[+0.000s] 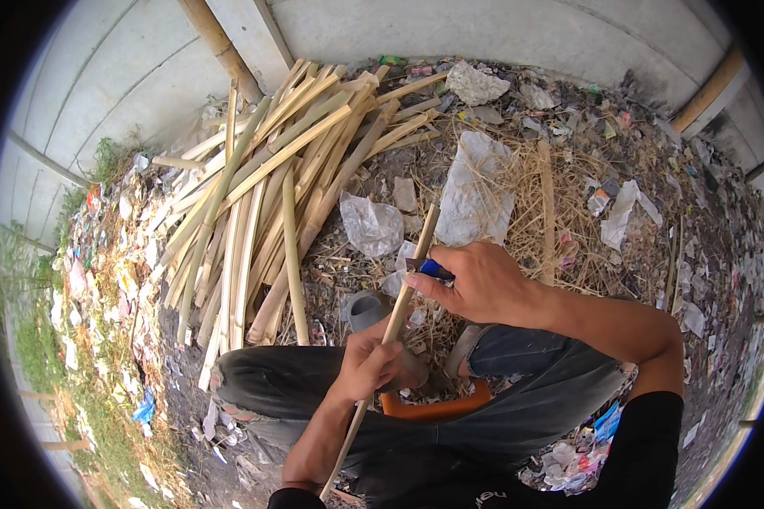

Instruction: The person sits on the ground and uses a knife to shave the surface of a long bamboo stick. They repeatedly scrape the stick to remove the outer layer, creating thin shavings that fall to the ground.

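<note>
A long, narrow bamboo strip slants across my lap, its far end pointing up and away from me. My left hand is closed around its middle, near my left knee. In my right hand is a blue-handled knife, its short dark blade lying against the strip's upper part. The thumb of that hand presses at the strip beside the blade. Just beyond my left hand is a grey, hollow, cylinder-shaped piece; how it is supported is hidden.
A large pile of bamboo strips lies ahead to the left. An orange plastic stool shows between my legs. Straw, a clear plastic bag, a pale sheet and litter cover the ground. A concrete wall stands behind, with bamboo poles leaning there.
</note>
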